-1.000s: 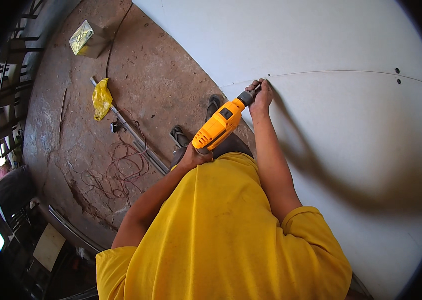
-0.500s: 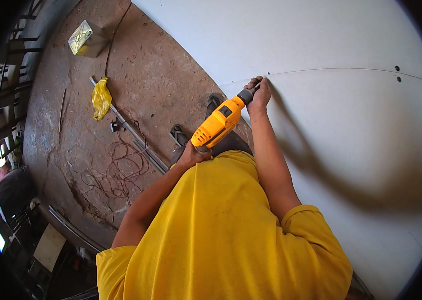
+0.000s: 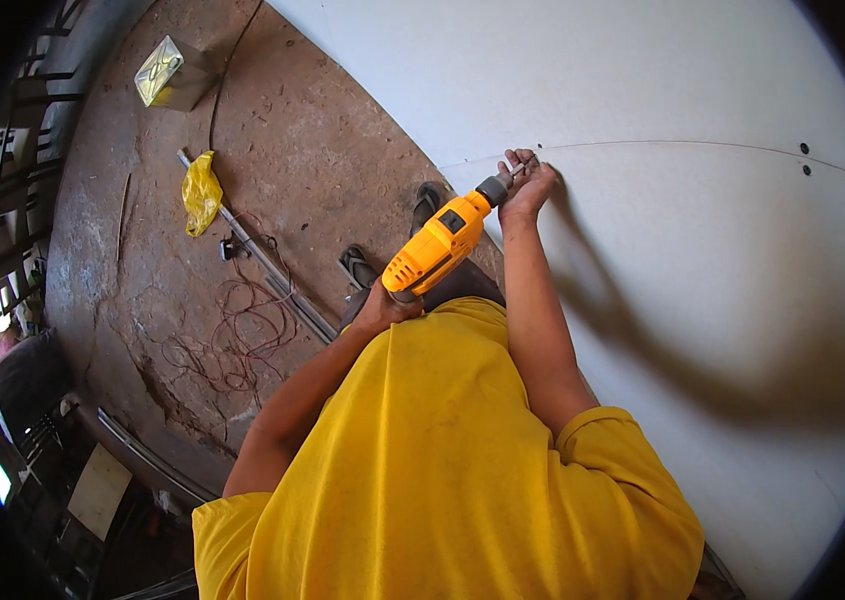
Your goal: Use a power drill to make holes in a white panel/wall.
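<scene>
A yellow drill (image 3: 437, 248), and metal bars (image 3: 265, 264) lying on a stained, cracked floor (image 3: 313, 130), are showing a workshop; seats (image 3: 5, 192), perhaps, are crowding the dim left edge.

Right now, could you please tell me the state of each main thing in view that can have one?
Drill: held, tip toward the white panel; running or not, cannot tell.
Left hand: closed around the drill's rear.
Right hand: partly curled by the chuck; grip unclear.
Yellow bag: crumpled over a metal bar.
Reddish cord: loosely tangled.
Floor: cracked.
Sandals: worn.
</scene>
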`<state>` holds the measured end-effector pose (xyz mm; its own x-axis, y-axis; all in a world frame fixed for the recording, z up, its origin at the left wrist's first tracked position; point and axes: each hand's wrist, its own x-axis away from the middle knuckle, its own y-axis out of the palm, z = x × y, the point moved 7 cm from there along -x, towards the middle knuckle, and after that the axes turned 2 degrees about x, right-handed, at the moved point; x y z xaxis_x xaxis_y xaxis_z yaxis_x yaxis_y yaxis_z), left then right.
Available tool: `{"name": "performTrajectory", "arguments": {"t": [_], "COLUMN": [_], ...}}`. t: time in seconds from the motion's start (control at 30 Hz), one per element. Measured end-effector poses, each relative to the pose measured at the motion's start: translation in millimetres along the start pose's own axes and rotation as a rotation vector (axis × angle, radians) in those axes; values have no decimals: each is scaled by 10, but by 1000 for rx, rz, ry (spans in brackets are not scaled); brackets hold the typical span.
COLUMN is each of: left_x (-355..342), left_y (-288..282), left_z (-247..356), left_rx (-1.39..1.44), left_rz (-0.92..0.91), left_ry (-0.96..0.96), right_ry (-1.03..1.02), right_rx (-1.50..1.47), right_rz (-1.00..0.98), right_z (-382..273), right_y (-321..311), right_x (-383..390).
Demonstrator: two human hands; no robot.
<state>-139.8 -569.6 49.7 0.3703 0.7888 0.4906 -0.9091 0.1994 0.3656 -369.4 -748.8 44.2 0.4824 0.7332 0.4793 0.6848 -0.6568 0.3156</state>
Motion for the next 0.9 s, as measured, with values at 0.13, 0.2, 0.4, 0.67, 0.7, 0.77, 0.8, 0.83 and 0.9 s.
{"name": "performTrajectory", "arguments": {"t": [0.13, 0.2, 0.4, 0.67, 0.7, 0.77, 0.8, 0.83, 0.9], "left_x": [11, 6, -25, -14, -25, -30, -19, -13, -8], "left_y": [7, -6, -24, 0, 3, -3, -1, 0, -1], "left_z": [41, 6, -51, 55, 66, 84, 91, 86, 81], "left_rx": [-10, -17, 9, 39, 29, 17, 27, 38, 31], "left_rz": [-11, 0, -18, -11, -10, -10, -13, -16, -20], "left_ry": [-3, 2, 0, -48, -19, 9, -9, -27, -24], "right_ry": [-15, -10, 85, 247, 255, 282, 308, 309, 368], "right_rx": [45, 50, 42, 146, 150, 191, 239, 238, 163], "right_rz": [6, 3, -145, -303, -284, -239, -197, -197, -175], "right_z": [1, -10, 52, 319, 323, 356, 349, 332, 338], "right_y": [-8, 2, -10, 173, 156, 83, 77, 108, 148], "right_x": [6, 29, 188, 872, 839, 843, 876, 899, 949]}}
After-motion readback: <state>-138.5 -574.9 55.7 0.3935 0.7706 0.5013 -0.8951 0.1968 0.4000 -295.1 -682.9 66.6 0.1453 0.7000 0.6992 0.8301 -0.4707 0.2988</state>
